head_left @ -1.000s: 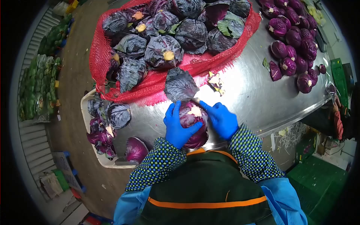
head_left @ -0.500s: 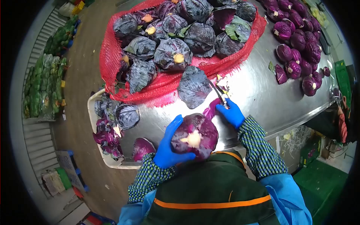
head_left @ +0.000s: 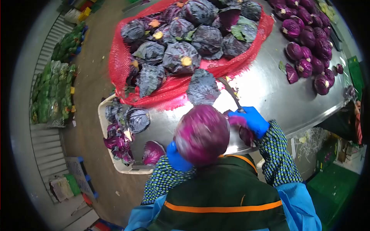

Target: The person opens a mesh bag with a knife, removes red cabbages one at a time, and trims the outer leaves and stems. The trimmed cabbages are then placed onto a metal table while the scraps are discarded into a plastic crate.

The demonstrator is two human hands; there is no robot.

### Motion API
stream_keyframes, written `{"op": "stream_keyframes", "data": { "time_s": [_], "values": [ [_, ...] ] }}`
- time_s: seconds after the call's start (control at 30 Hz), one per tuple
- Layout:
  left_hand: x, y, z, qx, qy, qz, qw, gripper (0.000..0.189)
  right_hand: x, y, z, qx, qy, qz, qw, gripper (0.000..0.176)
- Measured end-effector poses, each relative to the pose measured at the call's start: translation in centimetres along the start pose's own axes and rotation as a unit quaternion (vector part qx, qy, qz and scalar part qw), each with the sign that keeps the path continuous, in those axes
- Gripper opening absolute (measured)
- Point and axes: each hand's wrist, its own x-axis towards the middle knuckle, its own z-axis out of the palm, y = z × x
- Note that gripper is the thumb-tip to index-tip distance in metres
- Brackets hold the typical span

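A red cabbage [head_left: 202, 134], smooth, purple and blurred by motion, is held in front of my apron. My blue-gloved left hand [head_left: 178, 158] is closed around its lower left side, fingers partly hidden behind it. At the cabbage's right side, my gloved right hand [head_left: 252, 121] is closed on a knife [head_left: 230, 92], its dark blade pointing up and away over the table. A purple leaf piece [head_left: 237, 120] shows at the right fingers, and another peeled leaf [head_left: 246, 136] is just below that hand. A large dusky outer leaf [head_left: 202, 87] lies beyond the cabbage.
A red mesh bag [head_left: 118, 65] full of untrimmed cabbages spreads across the back of the metal table [head_left: 266, 92]. Peeled purple cabbages [head_left: 307, 39] are piled at right. A white tub [head_left: 103, 123] with leaf scraps sits at left, near a loose leaf [head_left: 153, 152].
The cabbage has turned, its pale cut stem no longer showing and its smooth side now up. My right hand has moved slightly right and nearer me with the knife. A leaf now shows beneath it.
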Motion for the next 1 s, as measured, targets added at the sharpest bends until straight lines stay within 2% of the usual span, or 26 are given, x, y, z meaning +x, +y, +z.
{"op": "stream_keyframes", "data": {
  "time_s": [0.03,0.07,0.1,0.17,0.2,0.23,0.3,0.33,0.37,0.4,0.43,0.5,0.53,0.57,0.6,0.63,0.67,0.7,0.73,0.77,0.8,0.83,0.9,0.93,0.97,1.0],
  "values": [
    [-0.2,0.1,1.4,-0.152,0.094,0.009,0.984,0.071,0.5,2.2,-0.4,0.062,0.004,-0.043,0.997,0.025],
    [-0.3,0.5,2.0,-0.301,0.182,0.019,0.936,0.065,-1.6,0.4,0.2,-0.01,0.009,-0.091,0.996,0.026],
    [-0.5,0.9,1.9,-0.295,0.181,0.023,0.938,0.065,-2.9,-1.5,1.3,-0.342,0.164,-0.134,0.915,0.029],
    [-0.4,1.5,1.4,-0.112,0.26,0.048,0.958,0.07,-3.7,-2.6,3.6,-0.154,0.121,-0.284,0.939,0.04],
    [-0.5,1.7,1.2,-0.023,0.287,0.057,0.956,0.083,-4.5,-3.7,4.9,-0.114,0.062,-0.3,0.945,0.047],
    [-0.4,2.2,1.8,-0.024,0.283,0.046,0.958,0.083,-5.4,-5.2,6.3,-0.074,0.006,-0.314,0.947,0.053],
    [0.5,3.6,3.7,0.171,0.23,0.117,0.951,0.096,-6.1,-6.9,8.1,-0.217,0.095,-0.369,0.899,0.055],
    [0.7,3.8,3.8,0.216,0.243,0.148,0.934,0.106,-5.9,-7.2,8.8,-0.221,0.127,-0.373,0.892,0.045],
    [0.7,4.1,3.7,0.215,0.242,0.149,0.934,0.106,-5.7,-7.1,8.5,-0.222,0.126,-0.375,0.891,0.045],
    [0.6,4.5,3.6,0.308,0.216,0.192,0.907,0.107,-5.2,-6.9,8.3,-0.101,0.055,-0.306,0.945,0.041],
    [0.4,4.9,3.4,0.397,0.19,0.233,0.867,0.107,-4.8,-6.7,8.1,0.022,-0.019,-0.228,0.973,0.038],
    [-0.3,5.3,3.2,0.429,0.193,0.227,0.853,0.106,-4.7,-6.5,7.4,-0.013,0.018,-0.254,0.967,0.029],
    [-0.5,5.1,3.3,0.274,0.22,0.179,0.919,0.102,-4.8,-7.0,6.6,0.039,-0.021,-0.155,0.987,0.026],
    [-0.8,5.1,3.4,0.109,0.239,0.128,0.956,0.098,-4.8,-7.3,5.6,0.089,-0.06,-0.054,0.993,0.023],
    [-1.4,4.9,2.2,-0.081,0.224,0.069,0.969,0.083,-4.3,-6.7,4.2,0.103,-0.064,-0.031,0.992,0.021],
    [-1.7,4.4,2.0,-0.079,0.226,0.075,0.968,0.083,-3.4,-5.6,2.6,0.118,-0.069,-0.008,0.991,0.018],
    [-1.7,3.4,1.9,0.283,0.201,0.023,0.938,0.073,-2.5,-4.1,1.4,0.021,0.014,-0.05,0.998,0.018],
    [-1.6,2.7,1.7,0.606,0.152,-0.036,0.78,0.063,-1.7,-2.5,0.5,-0.076,0.097,-0.092,0.988,0.018],
    [-1.5,2.2,1.1,0.606,0.157,-0.037,0.779,0.063,-1.8,-1.7,0.4,-0.255,0.213,-0.197,0.922,0.019],
    [-1.2,1.8,0.4,0.207,0.155,-0.068,0.964,0.057,-1.9,-1.0,0.1,-0.417,0.319,-0.29,0.8,0.021],
    [-0.8,1.4,-0.2,-0.234,0.123,-0.087,0.961,0.052,-1.9,-0.3,-0.2,-0.324,0.277,-0.342,0.838,0.022],
    [0.3,1.6,-0.4,-0.239,0.125,-0.093,0.958,0.052,-4.5,-3.9,2.1,-0.06,0.172,-0.072,0.981,0.024],
    [4.6,2.9,-0.5,-0.121,0.129,-0.172,0.969,0.047,-5.7,-7.3,5.0,0.113,0.018,-0.039,0.993,0.031],
    [5.5,3.5,0.1,-0.06,0.127,-0.208,0.968,0.045,-5.2,-6.0,4.8,0.158,-0.039,0.004,0.987,0.038],
    [5.4,6.9,6.1,-0.03,0.231,-0.189,0.954,0.051,-4.3,-4.1,4.7,0.2,-0.097,0.045,0.974,0.044],
    [5.3,6.7,5.1,0.074,0.259,-0.175,0.947,0.056,-3.5,-3.2,5.2,0.277,-0.076,-0.03,0.957,0.045]
  ]
}}
